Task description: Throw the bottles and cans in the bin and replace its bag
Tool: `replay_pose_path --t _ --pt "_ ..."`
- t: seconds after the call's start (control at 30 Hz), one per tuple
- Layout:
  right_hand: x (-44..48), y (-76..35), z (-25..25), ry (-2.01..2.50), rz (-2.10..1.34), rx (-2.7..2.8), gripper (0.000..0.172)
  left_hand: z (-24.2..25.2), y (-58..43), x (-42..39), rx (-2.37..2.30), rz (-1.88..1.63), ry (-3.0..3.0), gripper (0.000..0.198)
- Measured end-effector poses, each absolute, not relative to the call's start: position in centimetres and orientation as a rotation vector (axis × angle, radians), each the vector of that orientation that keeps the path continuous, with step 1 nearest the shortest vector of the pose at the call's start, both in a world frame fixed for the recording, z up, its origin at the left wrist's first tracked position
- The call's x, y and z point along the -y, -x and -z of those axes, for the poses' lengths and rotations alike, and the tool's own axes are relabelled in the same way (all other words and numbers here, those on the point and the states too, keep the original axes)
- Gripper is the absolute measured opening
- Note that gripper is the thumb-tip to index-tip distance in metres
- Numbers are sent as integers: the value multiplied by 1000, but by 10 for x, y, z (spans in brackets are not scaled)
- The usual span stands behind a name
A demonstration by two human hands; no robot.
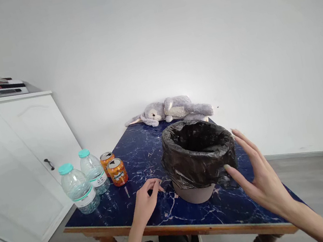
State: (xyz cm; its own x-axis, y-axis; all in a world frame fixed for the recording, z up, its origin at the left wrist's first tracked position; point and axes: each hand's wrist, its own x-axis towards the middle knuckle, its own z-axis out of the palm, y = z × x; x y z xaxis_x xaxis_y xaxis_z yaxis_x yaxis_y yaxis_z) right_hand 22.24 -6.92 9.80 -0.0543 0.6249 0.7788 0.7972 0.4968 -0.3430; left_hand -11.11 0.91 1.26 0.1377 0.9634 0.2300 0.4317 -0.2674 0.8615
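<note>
A round bin point(195, 195) with a grey base stands on the blue marbled table. A black trash bag point(200, 168) lines it, folded over the rim and hanging down outside. My right hand point(258, 179) is at the bin's right side, thumb and fingers spread, the thumb tip at the bag's outer face. Left of the bin, my left hand point(148, 199) rests low by the tabletop, fingers loosely curled and nothing visible in them. Two orange Mirinda cans point(117, 172) stand beyond it, their tops opened. Beside them are two clear bottles point(80, 188) with turquoise caps.
A grey plush rabbit point(174, 108) lies at the table's far end against the white wall. The wooden table edge point(198, 229) runs in front of my legs. A white cabinet point(16, 161) stands at left, with a plant in a woven basket on top.
</note>
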Motion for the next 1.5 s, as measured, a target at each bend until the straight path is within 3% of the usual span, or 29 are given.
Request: replay_pose_path --t 0.2,0.37,0.67,1.5 --pt "78 -271 32 1617 0 1672 66 -11 110 -12 -1336 -1069 -1797 39" --pt "67 -300 99 1774 227 1961 61 -11 110 -15 -1354 -1047 -1813 41" --pt "66 -286 76 1927 301 1954 59 -9 108 -19 -1372 -1059 -1789 42" --pt "67 -284 74 1927 216 1852 60 -12 109 -18 -1400 -1029 -1802 44"
